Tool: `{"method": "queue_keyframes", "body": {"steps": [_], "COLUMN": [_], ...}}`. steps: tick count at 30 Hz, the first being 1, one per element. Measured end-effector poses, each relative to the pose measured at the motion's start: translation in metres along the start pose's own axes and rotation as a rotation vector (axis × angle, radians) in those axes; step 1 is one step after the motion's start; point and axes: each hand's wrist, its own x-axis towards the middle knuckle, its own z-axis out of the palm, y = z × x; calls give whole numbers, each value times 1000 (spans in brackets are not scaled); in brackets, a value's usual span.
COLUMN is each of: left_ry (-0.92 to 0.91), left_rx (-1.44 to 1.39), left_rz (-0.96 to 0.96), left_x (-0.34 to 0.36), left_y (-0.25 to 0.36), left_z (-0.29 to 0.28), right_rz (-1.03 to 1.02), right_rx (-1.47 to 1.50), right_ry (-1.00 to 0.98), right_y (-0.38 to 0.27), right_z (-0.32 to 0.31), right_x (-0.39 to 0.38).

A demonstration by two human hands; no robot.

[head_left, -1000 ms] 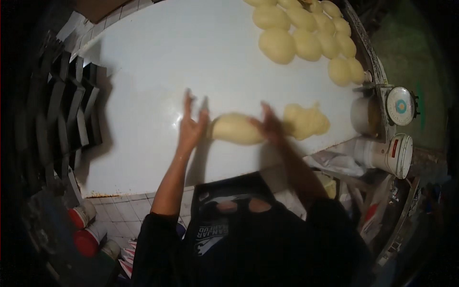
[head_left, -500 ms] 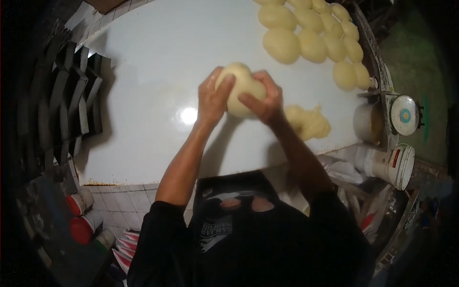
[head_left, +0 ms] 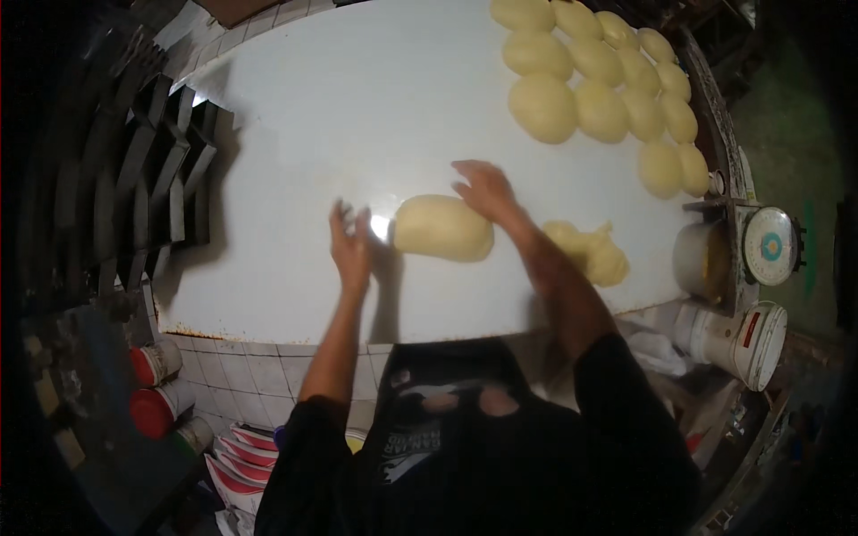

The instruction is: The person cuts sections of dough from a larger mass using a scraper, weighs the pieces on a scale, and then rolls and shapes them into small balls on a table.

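Observation:
A smooth, pale yellow piece of dough (head_left: 444, 229), roughly oblong, lies on the white tabletop (head_left: 295, 152) in front of me. To its left is my left hand (head_left: 350, 248), fingers parted and holding nothing, a small gap away from the dough. My right hand (head_left: 487, 190) is at the dough's upper right, its fingers stretched out and empty; whether it touches the dough I cannot tell. Right of my right forearm lies a ragged, flattened lump of dough (head_left: 594, 253).
Several rounded dough balls (head_left: 542, 107) sit in rows at the far right. Dark metal pans (head_left: 170, 170) are stacked along the left edge. At the right edge stand a dial scale (head_left: 769, 247), a metal pot (head_left: 702, 259) and a white bucket (head_left: 760, 344). Red-lidded tubs (head_left: 152, 411) stand below left.
The dough was gripped between both hands above the table; now it rests on the tabletop, longer in shape. My hands have let go and moved apart. The whole view has shifted slightly.

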Motion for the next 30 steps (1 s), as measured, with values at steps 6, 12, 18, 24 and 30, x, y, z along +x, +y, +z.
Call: {"method": "queue_keyframes", "body": {"steps": [6, 12, 18, 24, 30], "left_ry": [-292, -754, -293, -692, -937], "left_rx": [-383, 437, -202, 45, 209], "left_rz": [-295, 102, 100, 6, 271], "left_x": [-20, -39, -11, -19, -71], "left_y": [-8, -14, 4, -7, -68], "left_z": [71, 109, 118, 110, 92], "right_rz": [369, 257, 27, 577, 396], "right_rx": [556, 256, -105, 517, 237], "right_ry": [-331, 271, 472, 191, 286], "right_y": [-2, 30, 32, -10, 3], "right_z": [38, 59, 8, 38, 69], "right_x": [-31, -205, -122, -135, -233]}}
